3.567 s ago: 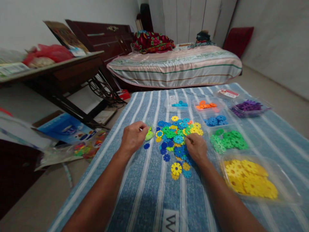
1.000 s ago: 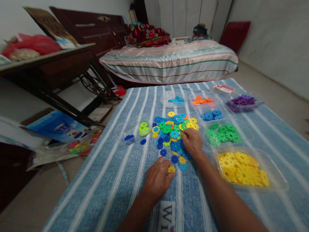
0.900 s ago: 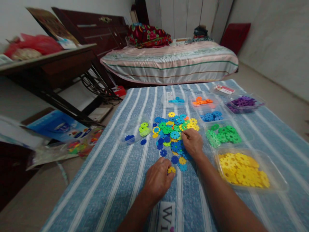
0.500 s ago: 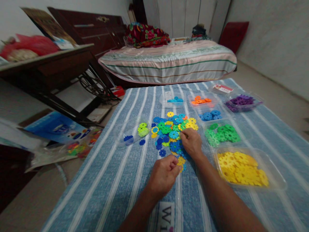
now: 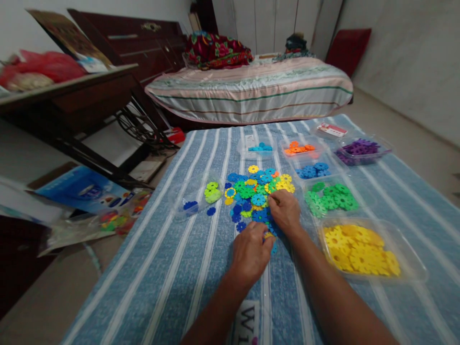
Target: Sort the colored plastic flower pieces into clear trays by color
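A loose pile of flower-shaped plastic discs (image 5: pixel 258 199) in several colours lies on the striped cloth. My left hand (image 5: pixel 251 249) is at the pile's near edge, its fingers curled down around yellow flower-shaped discs (image 5: pixel 268 235) that show only in part. At the right side of the pile, my right hand (image 5: pixel 286 211) is closed with the fingertips bent inward; whatever they hold is hidden. Yellow discs (image 5: pixel 285 182) lie just beyond it. A light-blue disc (image 5: pixel 274 248) peeks out beside my left thumb.
Right of the pile are clear tubs with yellow (image 5: pixel 359 251), green (image 5: pixel 334 197), blue (image 5: pixel 312 170), orange (image 5: pixel 298 148) and purple discs (image 5: pixel 361 149). A light-blue tub (image 5: pixel 260 147) is at the back. A clear tub (image 5: pixel 176 199) with lime and dark-blue discs is at left.
My left hand has moved slightly up and forward over the near edge of the pile, and the yellow discs at its fingers are now more covered. My right hand has stayed in place.
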Demonstrator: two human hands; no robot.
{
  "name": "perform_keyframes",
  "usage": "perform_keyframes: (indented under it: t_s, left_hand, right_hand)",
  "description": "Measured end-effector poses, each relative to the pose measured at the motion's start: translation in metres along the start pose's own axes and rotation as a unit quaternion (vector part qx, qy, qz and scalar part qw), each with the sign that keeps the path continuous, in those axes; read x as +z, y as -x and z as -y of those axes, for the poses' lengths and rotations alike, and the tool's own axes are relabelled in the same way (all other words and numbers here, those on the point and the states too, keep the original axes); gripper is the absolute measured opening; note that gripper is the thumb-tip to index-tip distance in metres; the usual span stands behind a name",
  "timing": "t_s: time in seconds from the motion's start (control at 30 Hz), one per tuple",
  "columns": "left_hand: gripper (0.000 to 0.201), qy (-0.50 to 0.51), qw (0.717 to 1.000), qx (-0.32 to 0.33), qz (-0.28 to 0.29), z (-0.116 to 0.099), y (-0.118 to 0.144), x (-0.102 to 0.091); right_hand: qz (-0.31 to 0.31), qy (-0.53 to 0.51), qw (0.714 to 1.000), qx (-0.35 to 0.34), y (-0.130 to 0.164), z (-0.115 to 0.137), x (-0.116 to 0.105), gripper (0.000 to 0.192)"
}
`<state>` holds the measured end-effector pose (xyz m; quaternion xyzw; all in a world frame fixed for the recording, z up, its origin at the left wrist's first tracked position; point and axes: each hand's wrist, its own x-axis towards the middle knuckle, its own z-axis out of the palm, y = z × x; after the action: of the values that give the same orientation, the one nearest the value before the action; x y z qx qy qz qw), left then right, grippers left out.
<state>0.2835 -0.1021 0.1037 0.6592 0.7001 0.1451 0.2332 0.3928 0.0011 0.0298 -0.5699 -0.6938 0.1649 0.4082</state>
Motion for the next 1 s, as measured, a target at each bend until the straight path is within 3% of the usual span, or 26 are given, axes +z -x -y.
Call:
perform_keyframes:
  t_s: [0.17,0.53,0.8,1.0]
  left_hand:
    - [0.012,-0.073,0.997,0.003,0.032,-0.001,0.003,0.009]
    - [0.013,0.009,1.000,-0.017,0.005,0.007,0.000,0.016]
    - [0.010,0.135,0.990,-0.042,-0.013,0.018,0.001,0.011]
    - [0.009,0.282,0.954,-0.085,-0.055,0.020,-0.001,-0.003]
  right_hand:
    - [0.001,-0.005,1.000,-0.001,0.000,0.001,-0.001,0.022]
    - [0.003,0.000,1.000,0.001,0.000,0.000,-0.001,0.022]
    - [0.004,-0.006,1.000,0.002,0.000,-0.001,0.000,0.022]
    - [0.001,-0.008,1.000,0.002,0.001,-0.001,0.001,0.021]
